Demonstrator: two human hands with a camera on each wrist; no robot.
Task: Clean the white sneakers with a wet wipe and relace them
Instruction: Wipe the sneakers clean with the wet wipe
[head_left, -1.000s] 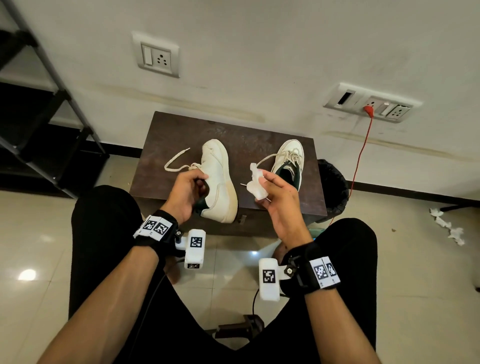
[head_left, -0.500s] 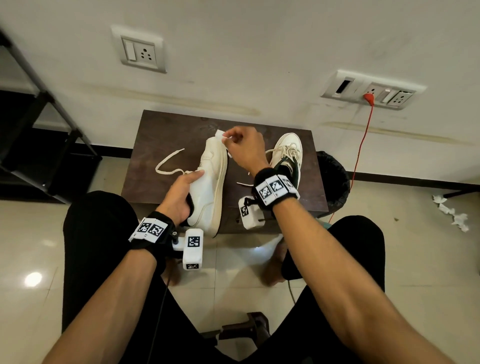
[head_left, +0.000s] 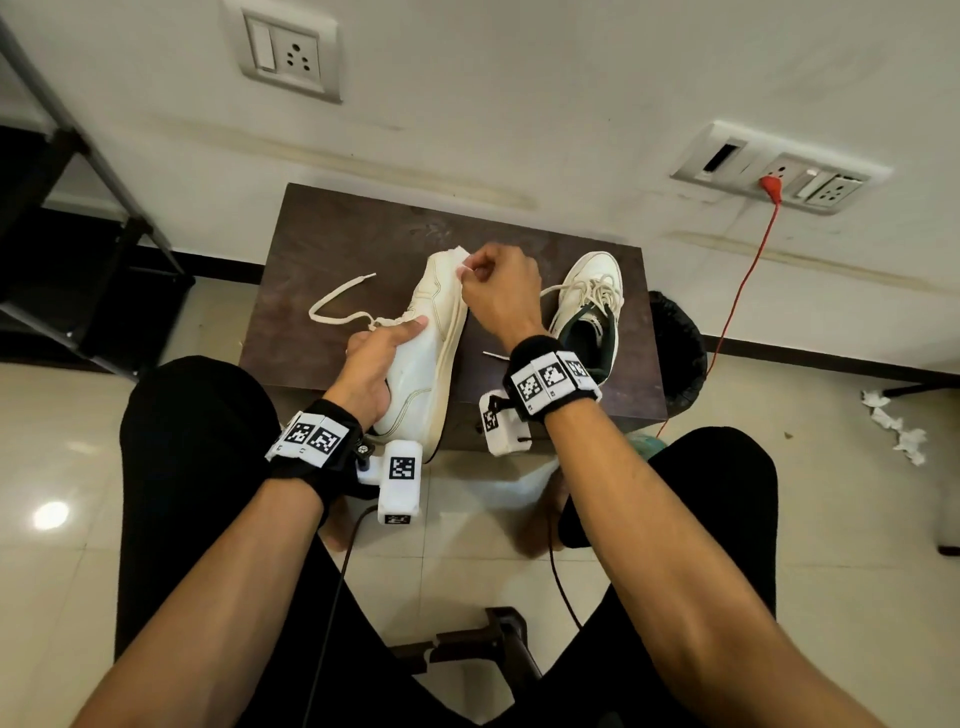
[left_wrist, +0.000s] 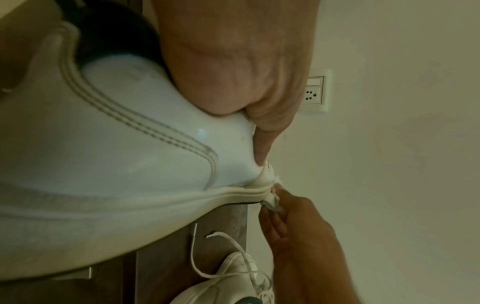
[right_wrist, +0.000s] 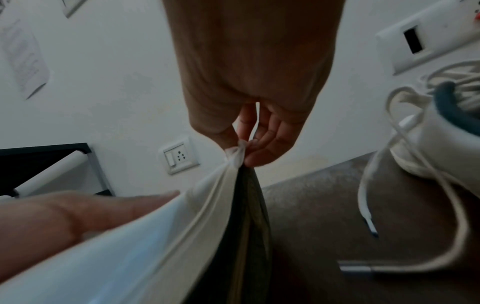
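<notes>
**Wiping the sole edge at the toe**

We are in the cleaning step, not yet the lacing. Our left hand (head_left: 375, 358) grips the near sneaker (head_left: 423, 364), which is tipped on its side on the small dark table (head_left: 322, 244); the thumb lies along the upper and the other fingers seem tucked into the opening, though we cannot see them fully. Our right hand (head_left: 500, 295) pinches a bunched wet wipe (right_wrist: 235, 155) between thumb and fingertips and holds it against the rubber edge of the sole, right at the toe. The left wrist view shows the wipe touching the ribbed rim there.

This shoe's lace (head_left: 337, 306) trails loose across the table to the left. The second sneaker (head_left: 592, 306) stands upright to the right, near the table edge, loosely laced with its ends hanging.

We judge the task still early — one shoe under the wipe, the other waiting. The next move calls for dragging the wipe along the sole rim toward the heel with firm pressure, while the left hand keeps the shoe from rolling.
</notes>
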